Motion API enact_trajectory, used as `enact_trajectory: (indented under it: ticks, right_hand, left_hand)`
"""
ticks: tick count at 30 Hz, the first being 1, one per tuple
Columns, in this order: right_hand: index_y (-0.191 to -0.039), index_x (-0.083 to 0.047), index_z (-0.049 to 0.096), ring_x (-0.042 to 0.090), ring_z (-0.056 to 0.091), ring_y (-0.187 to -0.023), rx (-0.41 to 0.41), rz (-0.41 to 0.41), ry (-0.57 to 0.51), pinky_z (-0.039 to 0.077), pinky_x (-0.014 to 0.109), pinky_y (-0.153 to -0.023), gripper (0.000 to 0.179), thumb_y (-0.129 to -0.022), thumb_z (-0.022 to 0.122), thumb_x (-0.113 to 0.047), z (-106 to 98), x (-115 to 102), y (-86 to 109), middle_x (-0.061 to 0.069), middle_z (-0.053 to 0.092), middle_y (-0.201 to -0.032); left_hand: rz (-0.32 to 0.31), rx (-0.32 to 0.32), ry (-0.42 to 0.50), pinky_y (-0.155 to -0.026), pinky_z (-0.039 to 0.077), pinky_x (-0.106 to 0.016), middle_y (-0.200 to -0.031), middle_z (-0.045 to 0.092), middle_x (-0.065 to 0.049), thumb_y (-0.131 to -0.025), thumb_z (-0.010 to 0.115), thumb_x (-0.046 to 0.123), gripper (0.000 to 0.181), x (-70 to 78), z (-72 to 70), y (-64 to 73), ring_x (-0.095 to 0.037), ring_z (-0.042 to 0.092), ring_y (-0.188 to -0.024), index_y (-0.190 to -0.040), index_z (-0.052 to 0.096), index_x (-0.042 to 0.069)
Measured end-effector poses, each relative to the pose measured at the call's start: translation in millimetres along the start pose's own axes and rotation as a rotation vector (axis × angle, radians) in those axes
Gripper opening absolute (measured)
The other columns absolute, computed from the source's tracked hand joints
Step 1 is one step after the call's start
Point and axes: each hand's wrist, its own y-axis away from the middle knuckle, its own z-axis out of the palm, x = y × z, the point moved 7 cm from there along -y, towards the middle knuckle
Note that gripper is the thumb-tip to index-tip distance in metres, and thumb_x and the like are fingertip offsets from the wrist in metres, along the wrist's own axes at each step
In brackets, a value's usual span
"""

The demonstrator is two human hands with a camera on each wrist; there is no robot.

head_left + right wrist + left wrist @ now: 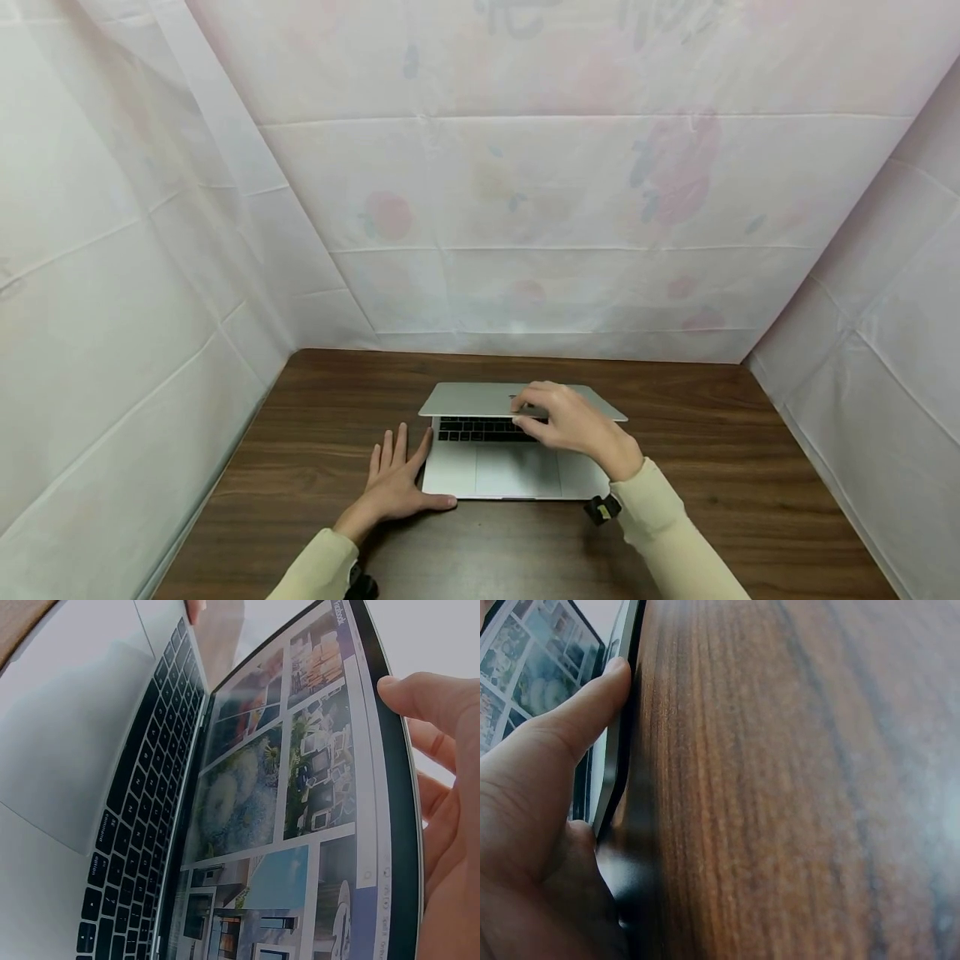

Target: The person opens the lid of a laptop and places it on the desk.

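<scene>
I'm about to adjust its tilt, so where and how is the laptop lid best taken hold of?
Probably mid free edge of the laptop lid, from the person's side, pinching across its screen and back. The partly closed lid overhangs the keyboard, leaving that thin edge raised clear of the base. The right hand pinches it there.

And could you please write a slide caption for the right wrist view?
Right-hand fingers pinch the edge of a laptop screen showing pictures, its keyboard alongside.
</scene>
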Motion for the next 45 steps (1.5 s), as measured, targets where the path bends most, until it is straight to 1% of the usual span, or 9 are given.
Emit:
enact_trajectory:
  ticks: [8,13,16,22,27,32,34,39,45]
  right_hand:
    - [-0.111,-0.012,0.074,0.006,0.060,-0.078,-0.015,0.007,-0.059,0.053,0.026,-0.069,0.014,-0.100,0.069,-0.018,-5.1,4.3,-5.9,0.001,0.073,-0.107]
    - [-0.110,-0.013,0.074,0.007,0.060,-0.079,-0.026,0.033,-0.068,0.054,0.028,-0.069,0.013,-0.100,0.069,-0.019,-6.4,7.1,-8.9,0.001,0.073,-0.107]
    - [-0.110,-0.013,0.074,0.010,0.065,-0.085,-0.032,0.046,-0.070,0.056,0.030,-0.073,0.013,-0.100,0.068,-0.019,-7.1,8.2,-10.4,0.000,0.073,-0.107]
    - [-0.111,-0.013,0.074,0.016,0.070,-0.097,-0.052,0.066,-0.072,0.059,0.035,-0.084,0.014,-0.101,0.068,-0.020,-9.1,10.0,-13.9,0.000,0.074,-0.108]
    - [-0.113,-0.012,0.074,0.017,0.071,-0.097,-0.072,0.073,-0.084,0.060,0.040,-0.086,0.016,-0.102,0.067,-0.020,-9.7,11.5,-16.8,0.001,0.074,-0.110]
    - [-0.115,-0.010,0.074,0.018,0.070,-0.098,-0.085,0.080,-0.073,0.059,0.037,-0.086,0.019,-0.102,0.066,-0.022,-10.0,13.7,-18.4,0.002,0.074,-0.112]
    - [-0.115,-0.011,0.073,0.017,0.070,-0.098,-0.087,0.081,-0.069,0.059,0.038,-0.087,0.019,-0.102,0.066,-0.022,-10.2,14.5,-18.8,0.002,0.074,-0.113]
    - [-0.114,-0.014,0.073,0.017,0.070,-0.099,-0.089,0.083,-0.085,0.059,0.044,-0.087,0.016,-0.102,0.066,-0.022,-12.0,13.8,-20.2,0.001,0.073,-0.111]
    - [-0.113,-0.012,0.074,0.015,0.069,-0.098,-0.083,0.069,-0.081,0.059,0.041,-0.086,0.017,-0.102,0.066,-0.022,-14.6,12.1,-21.9,0.000,0.074,-0.110]
  left_hand:
    - [0.005,-0.003,0.012,-0.123,-0.011,-0.064,-0.171,-0.008,-0.025,-0.066,0.076,0.083,0.130,7.5,-6.5,4.3,-0.049,-0.013,-0.156,-0.167,0.019,0.022]
    - [-0.008,-0.029,0.002,-0.123,-0.007,-0.066,-0.171,-0.006,-0.028,-0.069,0.076,0.080,0.128,14.8,-13.6,8.3,-0.051,-0.010,-0.156,-0.167,0.019,0.021]
    - [-0.019,-0.042,-0.016,-0.123,-0.005,-0.066,-0.171,-0.005,-0.027,-0.069,0.077,0.079,0.127,15.9,-14.7,9.0,-0.051,-0.009,-0.156,-0.167,0.019,0.021]
    - [0.007,-0.017,0.027,-0.122,-0.012,-0.065,-0.171,-0.007,-0.027,-0.067,0.076,0.081,0.130,11.1,-9.9,6.8,-0.050,-0.013,-0.156,-0.166,0.020,0.020]
    - [0.008,-0.008,0.035,-0.123,-0.012,-0.064,-0.171,-0.008,-0.026,-0.066,0.074,0.085,0.131,10.6,-9.9,6.7,-0.049,-0.014,-0.156,-0.167,0.019,0.022]
    - [-0.026,-0.040,-0.022,-0.124,-0.007,-0.065,-0.171,-0.007,-0.025,-0.070,0.076,0.080,0.126,13.7,-12.8,6.9,-0.049,-0.011,-0.157,-0.167,0.019,0.023]
    - [-0.021,-0.036,-0.020,-0.123,-0.006,-0.066,-0.171,-0.005,-0.027,-0.069,0.077,0.079,0.127,13.9,-13.3,6.7,-0.050,-0.010,-0.157,-0.166,0.020,0.021]
    - [-0.008,-0.014,0.011,-0.123,-0.011,-0.064,-0.171,-0.008,-0.024,-0.065,0.076,0.083,0.132,6.9,-6.7,3.2,-0.048,-0.014,-0.157,-0.166,0.019,0.021]
    - [0.000,0.004,0.007,-0.122,-0.012,-0.064,-0.171,-0.009,-0.023,-0.065,0.076,0.084,0.132,2.3,-1.9,1.3,-0.048,-0.015,-0.156,-0.166,0.017,0.022]
